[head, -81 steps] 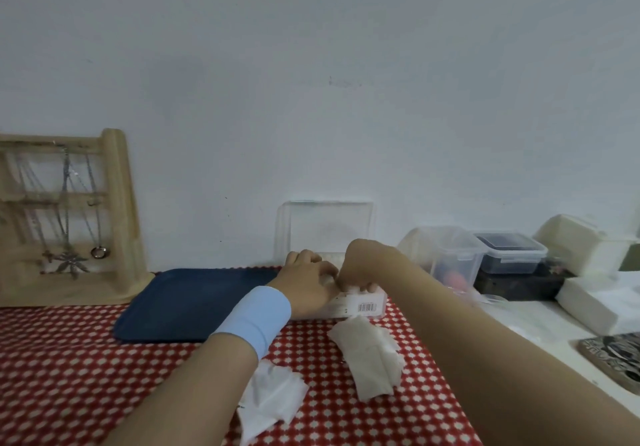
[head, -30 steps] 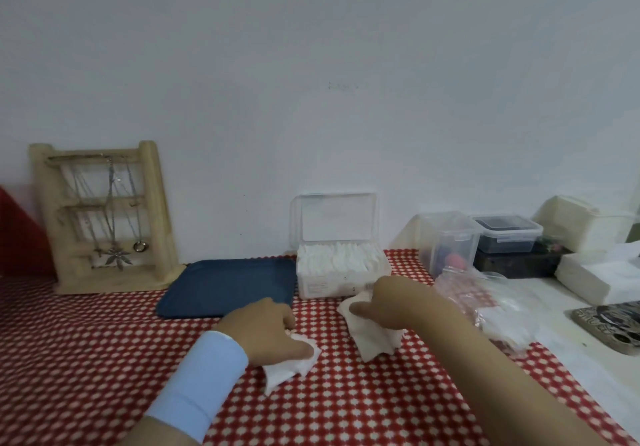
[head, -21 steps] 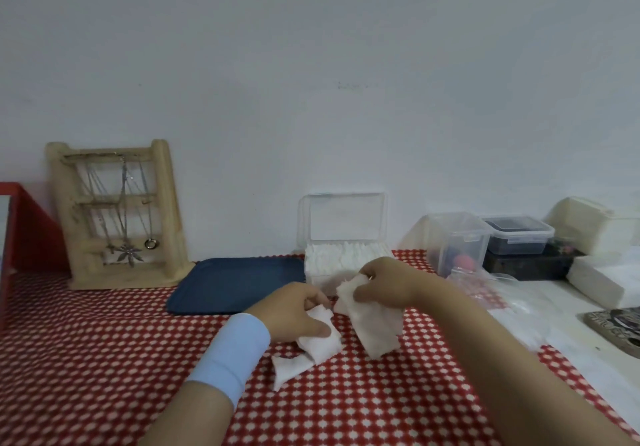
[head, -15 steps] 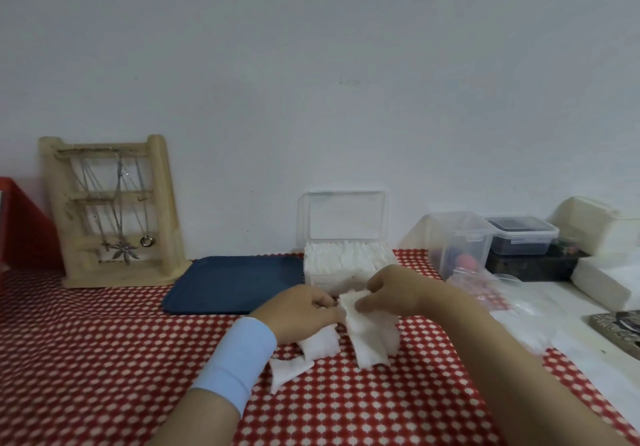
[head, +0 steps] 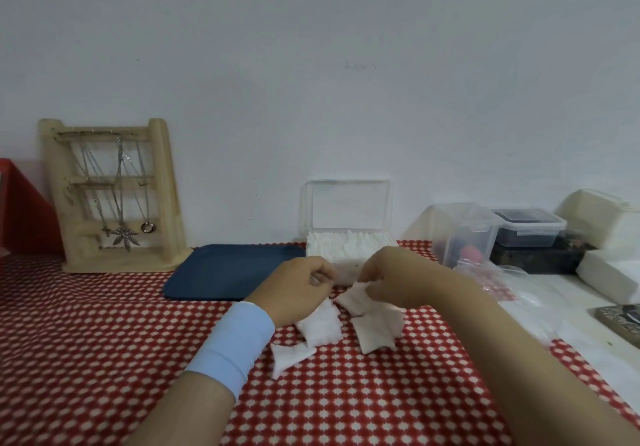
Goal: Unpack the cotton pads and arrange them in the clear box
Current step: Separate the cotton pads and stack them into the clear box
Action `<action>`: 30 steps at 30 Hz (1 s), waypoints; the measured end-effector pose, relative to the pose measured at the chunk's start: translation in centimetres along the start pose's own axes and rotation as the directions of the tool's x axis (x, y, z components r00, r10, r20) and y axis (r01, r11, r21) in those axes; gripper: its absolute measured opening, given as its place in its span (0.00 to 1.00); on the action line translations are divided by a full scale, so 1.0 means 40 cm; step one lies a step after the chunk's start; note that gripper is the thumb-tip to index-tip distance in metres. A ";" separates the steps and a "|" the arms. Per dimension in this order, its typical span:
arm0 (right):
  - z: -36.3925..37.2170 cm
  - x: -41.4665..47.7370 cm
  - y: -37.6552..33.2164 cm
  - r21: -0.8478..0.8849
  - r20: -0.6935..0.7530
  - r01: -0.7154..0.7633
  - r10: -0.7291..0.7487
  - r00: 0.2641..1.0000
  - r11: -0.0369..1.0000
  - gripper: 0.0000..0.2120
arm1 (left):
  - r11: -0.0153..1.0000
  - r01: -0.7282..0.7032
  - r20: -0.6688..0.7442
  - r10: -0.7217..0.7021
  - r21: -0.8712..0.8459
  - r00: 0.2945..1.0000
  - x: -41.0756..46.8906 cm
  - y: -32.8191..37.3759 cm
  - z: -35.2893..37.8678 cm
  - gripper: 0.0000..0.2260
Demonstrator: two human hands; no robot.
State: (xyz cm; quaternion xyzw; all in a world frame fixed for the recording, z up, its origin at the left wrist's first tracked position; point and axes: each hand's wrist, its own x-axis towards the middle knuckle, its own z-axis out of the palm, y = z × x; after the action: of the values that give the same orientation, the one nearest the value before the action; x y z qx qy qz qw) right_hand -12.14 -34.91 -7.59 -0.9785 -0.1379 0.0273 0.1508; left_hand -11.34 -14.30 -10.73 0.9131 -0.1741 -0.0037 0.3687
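The clear box (head: 348,203) stands open at the back of the table, its lid upright and a row of white cotton pads (head: 346,243) packed inside. In front of it, my right hand (head: 391,281) pinches a white cotton pad (head: 356,298) at its top edge, with another pad (head: 377,331) lying just below. My left hand (head: 298,291) is curled with fingertips near the same spot, over a loose pad (head: 320,326). One more pad (head: 289,357) lies on the cloth beside my left wrist.
A dark blue tray (head: 228,270) lies left of the box. A wooden jewellery stand (head: 110,196) leans at the far left. Clear containers (head: 464,232), a crumpled plastic bag (head: 498,279) and white boxes (head: 602,217) crowd the right side. Red checked cloth (head: 104,341) covers the table.
Both hands left the clear box, came down to the loose pads on the cloth, lifted some and drew together in front of the box.
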 end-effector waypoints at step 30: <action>-0.033 -0.006 -0.012 0.804 -0.061 -0.049 0.164 0.985 0.592 0.08 | 0.542 0.152 0.073 -0.165 -0.827 0.984 -0.012 0.028 -0.019 0.11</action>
State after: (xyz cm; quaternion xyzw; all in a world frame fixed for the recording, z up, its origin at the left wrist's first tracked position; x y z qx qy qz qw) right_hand -12.37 -34.94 -6.19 -0.8134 -0.0422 0.0322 0.5792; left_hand -12.03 -14.38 -9.45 0.6440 -0.0662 -0.1124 0.7538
